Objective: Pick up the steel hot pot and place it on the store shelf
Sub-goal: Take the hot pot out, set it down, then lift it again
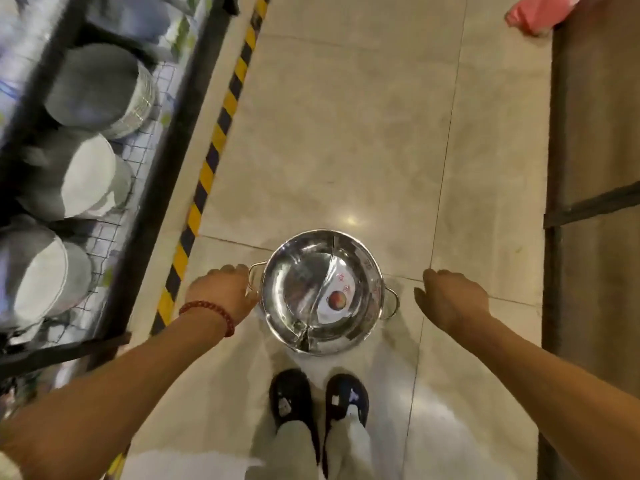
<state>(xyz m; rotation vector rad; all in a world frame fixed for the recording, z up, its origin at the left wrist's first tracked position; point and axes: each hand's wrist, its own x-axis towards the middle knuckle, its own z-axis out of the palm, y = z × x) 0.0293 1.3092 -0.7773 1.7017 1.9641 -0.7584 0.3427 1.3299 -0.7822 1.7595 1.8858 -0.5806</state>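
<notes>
Steel hot pot (322, 294) sitting on the tiled floor (346, 133), right in front of the shoes (318, 407). Left hand (221, 291) touching one handle, grip unclear. Right hand (450, 299) loose, empty, well apart from pot. Store shelf (86, 150) off left.

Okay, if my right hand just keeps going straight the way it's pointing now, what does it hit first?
Probably the bare floor tile. Your right hand points forward and down, to the right of the steel hot pot, apart from its right handle. Nothing else lies ahead, though depth is unclear.
</notes>
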